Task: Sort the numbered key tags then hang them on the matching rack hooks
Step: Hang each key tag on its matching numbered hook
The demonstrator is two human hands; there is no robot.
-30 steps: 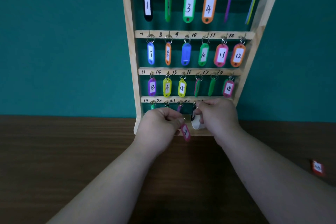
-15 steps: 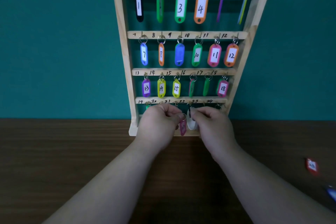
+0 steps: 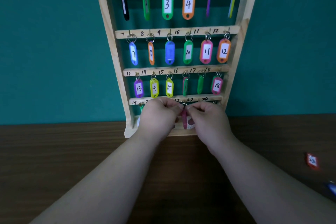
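Observation:
A wooden key rack stands against the teal wall, with numbered tags on the hooks of its upper three rows. At the bottom row, near the marks 22 and 23, both my hands meet. My left hand pinches the ring of a pink key tag, which hangs edge-on between the hands. My right hand has its fingers curled tip to tip with the left, holding a white key tag that peeks out under its thumb. A green tag hangs at hook 19. My hands hide the hooks behind them.
A red numbered tag lies loose on the dark wooden table at the far right. A blue tag shows at the right edge. The rack's base sits at the table's back edge.
My left hand has raised the pink tag from below the bottom rail to hook height. The hands have closed together, and the tag has turned edge-on. The view has moved nearer the rack.

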